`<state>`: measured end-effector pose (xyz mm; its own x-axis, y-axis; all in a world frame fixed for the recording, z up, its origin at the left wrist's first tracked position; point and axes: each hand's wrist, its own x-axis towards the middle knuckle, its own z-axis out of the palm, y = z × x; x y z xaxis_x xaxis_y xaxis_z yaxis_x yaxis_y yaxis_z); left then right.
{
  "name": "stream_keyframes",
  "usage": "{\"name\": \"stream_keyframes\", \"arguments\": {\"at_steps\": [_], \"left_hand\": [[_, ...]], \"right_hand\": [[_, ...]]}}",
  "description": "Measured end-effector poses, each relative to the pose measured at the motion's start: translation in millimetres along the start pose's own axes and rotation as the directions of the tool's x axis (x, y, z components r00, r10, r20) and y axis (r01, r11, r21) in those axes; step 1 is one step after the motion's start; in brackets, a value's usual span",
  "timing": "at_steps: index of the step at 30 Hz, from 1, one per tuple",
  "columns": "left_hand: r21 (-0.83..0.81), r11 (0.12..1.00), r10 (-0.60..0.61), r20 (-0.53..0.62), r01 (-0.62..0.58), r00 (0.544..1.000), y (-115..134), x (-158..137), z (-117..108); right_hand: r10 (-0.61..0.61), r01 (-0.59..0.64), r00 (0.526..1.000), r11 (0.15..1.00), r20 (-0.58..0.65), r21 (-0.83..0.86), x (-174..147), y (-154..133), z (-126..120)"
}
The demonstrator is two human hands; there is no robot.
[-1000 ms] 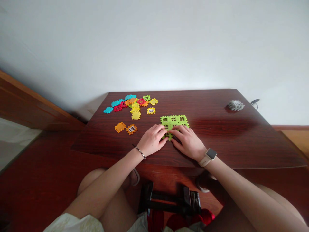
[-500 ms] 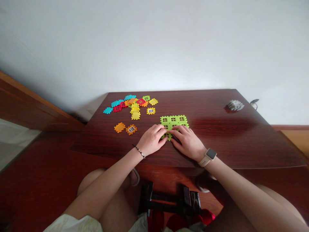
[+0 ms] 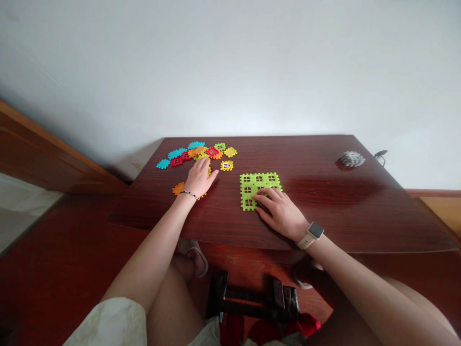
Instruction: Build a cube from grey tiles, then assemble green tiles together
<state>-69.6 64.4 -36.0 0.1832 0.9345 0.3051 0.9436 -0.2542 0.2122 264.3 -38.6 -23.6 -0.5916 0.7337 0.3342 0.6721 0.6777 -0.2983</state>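
My left hand (image 3: 200,177) reaches over the yellow puzzle tiles on the left, fingers stretched forward and thumb held apart. It covers most of those tiles, and whether its fingertips touch one is hidden. A light green panel of joined window tiles (image 3: 247,179) lies flat on the table. My right hand (image 3: 279,209) rests on the panel's lower right part, fingers on top, with a dark gap between them and the thumb. An orange tile (image 3: 177,188) shows beside my left wrist; another is mostly hidden under it.
Turquoise tiles (image 3: 177,153), red tiles (image 3: 176,161) and other colours lie in a loose pile at the back left. A yellow window tile (image 3: 226,166) sits apart from them. A stack of grey tiles (image 3: 352,158) stands at the right of the dark wooden table (image 3: 309,154).
My left hand has left the green panel and moved left and away from me, over the yellow tiles. My right hand has stayed on the panel.
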Motion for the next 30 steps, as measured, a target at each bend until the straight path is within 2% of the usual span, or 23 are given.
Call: {"name": "stream_keyframes", "arguments": {"at_steps": [4, 8, 12, 16, 19, 21, 24, 27, 30], "left_hand": [[0.046, 0.999, -0.012, 0.108, 0.007, 0.994, -17.4, 1.5, 6.2], [0.089, 0.996, -0.028, 0.106, 0.019, 0.994, -20.1, -3.0, 5.6], [0.157, 0.984, -0.103, 0.114, 0.085, 0.988, -26.3, -7.0, -1.8], [0.206, 0.962, -0.195, 0.058, 0.180, 0.979, -30.4, -10.4, -13.4], [0.247, 0.923, -0.300, -0.018, 0.295, 0.954, -29.9, -11.3, -19.8], [0.256, 0.909, -0.318, -0.081, 0.328, 0.945, -29.4, -9.7, -20.9], [0.209, 0.938, -0.259, -0.106, 0.276, 0.960, -29.6, -2.7, -17.4], [0.149, 0.978, -0.139, -0.055, 0.145, 0.989, -31.3, 8.0, -9.8], [0.113, 0.992, -0.052, -0.011, 0.053, 0.999, -34.0, 18.3, -1.3]], "right_hand": [[-0.001, 0.001, 1.000, 1.000, -0.002, 0.013, -0.3, 0.4, -0.2], [0.004, -0.004, 1.000, 1.000, 0.005, 0.007, -0.4, 0.1, -0.6], [0.009, -0.009, 1.000, 1.000, 0.012, 0.000, -0.2, -0.5, -1.0], [0.006, -0.006, 1.000, 1.000, 0.006, 0.010, -0.2, -0.2, -0.7], [0.004, -0.004, 1.000, 1.000, -0.002, 0.009, -0.5, 0.7, 0.4], [0.002, -0.002, 1.000, 1.000, -0.005, 0.007, -0.8, 1.4, 1.4], [0.001, -0.001, 1.000, 1.000, -0.010, 0.007, -1.0, 1.9, 2.8], [0.004, -0.004, 1.000, 1.000, -0.010, 0.004, -0.8, 1.5, 3.3], [0.005, -0.005, 1.000, 1.000, -0.006, 0.003, -0.2, 0.3, 2.4]]}}
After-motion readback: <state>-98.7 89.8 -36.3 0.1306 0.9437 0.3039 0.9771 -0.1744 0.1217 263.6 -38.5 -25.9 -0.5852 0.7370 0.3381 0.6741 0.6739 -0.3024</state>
